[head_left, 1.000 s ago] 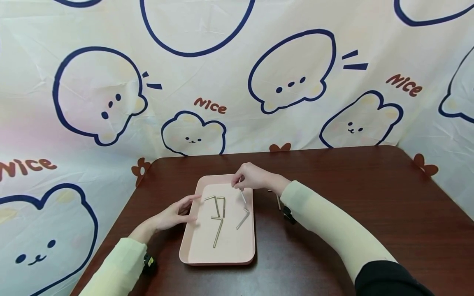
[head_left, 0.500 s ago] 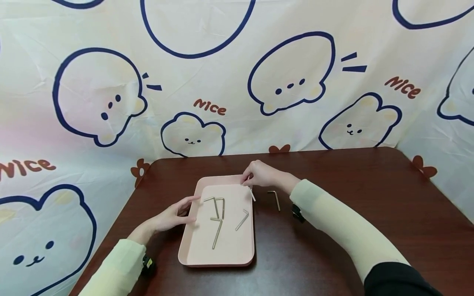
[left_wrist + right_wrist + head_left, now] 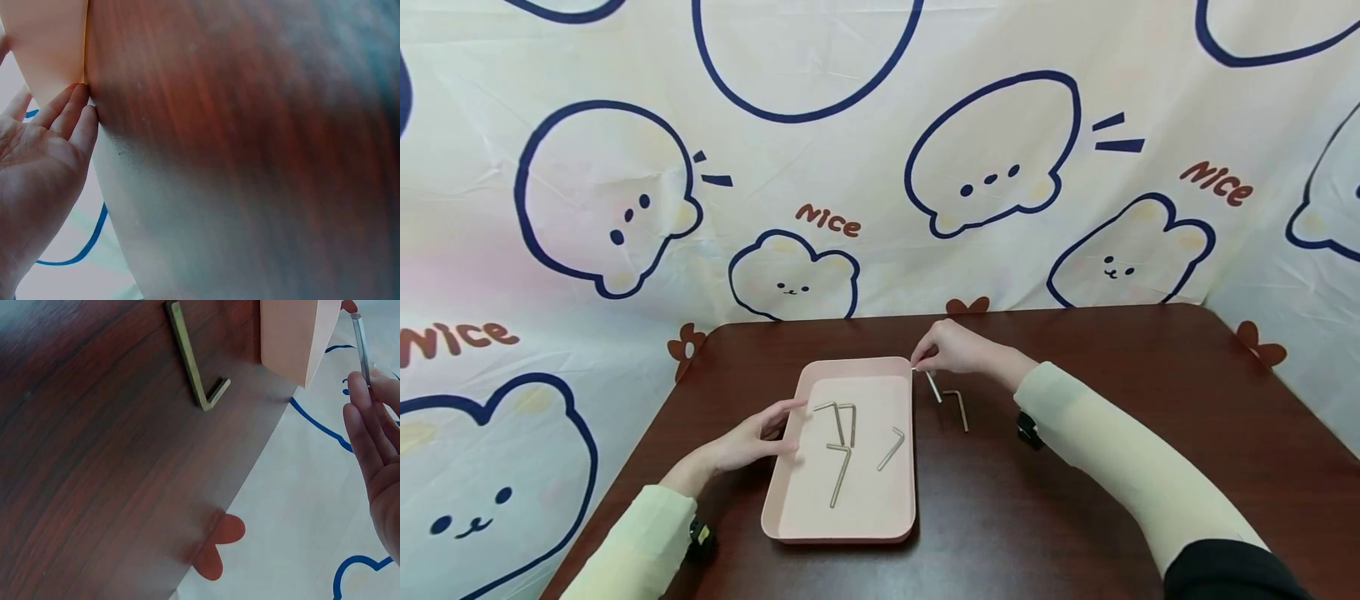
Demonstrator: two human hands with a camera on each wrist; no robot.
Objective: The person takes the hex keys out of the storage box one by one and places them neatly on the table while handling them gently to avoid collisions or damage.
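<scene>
My right hand point(image 3: 958, 348) pinches an L-shaped hex key point(image 3: 934, 388) just beyond the tray's far right corner, over the table. In the right wrist view, the long arm of the held hex key point(image 3: 361, 347) sticks out past the fingertips. Close to its right, another hex key point(image 3: 961, 410) lies on the table. My left hand point(image 3: 748, 437) rests against the left rim of the pink tray point(image 3: 880, 508), thumb and fingers spread and fairly straight. Several hex keys lie inside the tray, among them one point(image 3: 891, 450) at its right side and one point(image 3: 841, 477) nearer the front.
The dark brown wooden table point(image 3: 1112, 400) extends to the right of the tray. Behind its far edge hangs a pale cloth point(image 3: 880, 167) printed with blue-outlined cartoon bears.
My right hand has carried the hex key from above the tray rightward past its rim, over the table. The hex key lying there shows fully now. The left hand stays at the tray.
</scene>
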